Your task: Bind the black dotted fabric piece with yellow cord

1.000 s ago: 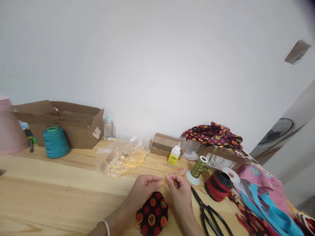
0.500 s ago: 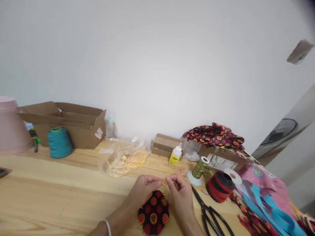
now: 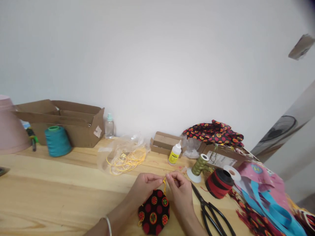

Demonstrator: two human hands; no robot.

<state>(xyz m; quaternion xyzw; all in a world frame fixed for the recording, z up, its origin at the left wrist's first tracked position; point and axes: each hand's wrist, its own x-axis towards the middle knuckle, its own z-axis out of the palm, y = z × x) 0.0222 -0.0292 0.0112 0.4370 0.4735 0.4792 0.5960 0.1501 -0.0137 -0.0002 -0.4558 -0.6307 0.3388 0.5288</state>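
Observation:
My left hand (image 3: 147, 187) and my right hand (image 3: 180, 190) come close together at the front of the table, each pinching a yellow cord (image 3: 164, 186) between thumb and forefinger. From their fingertips the cord runs down to a small round pouch (image 3: 154, 213) of black cloth with red and orange flower prints. The pouch hangs or rests between my wrists; whether it touches the table I cannot tell. A yellow loop shows at its lower left edge. Black scissors (image 3: 209, 209) lie just right of my right hand.
Behind my hands are a glue bottle (image 3: 174, 154), a small cardboard box (image 3: 164, 143) and a plastic bag with yellow cord (image 3: 126, 160). To the right are a green thread spool (image 3: 199, 165), a red and black spool (image 3: 219, 183) and blue ribbon (image 3: 278, 209). A teal thread cone (image 3: 57, 141) stands left.
The view has shifted slightly. Both hands keep their pinch on the yellow cord, and the pouch stays almost where it was.

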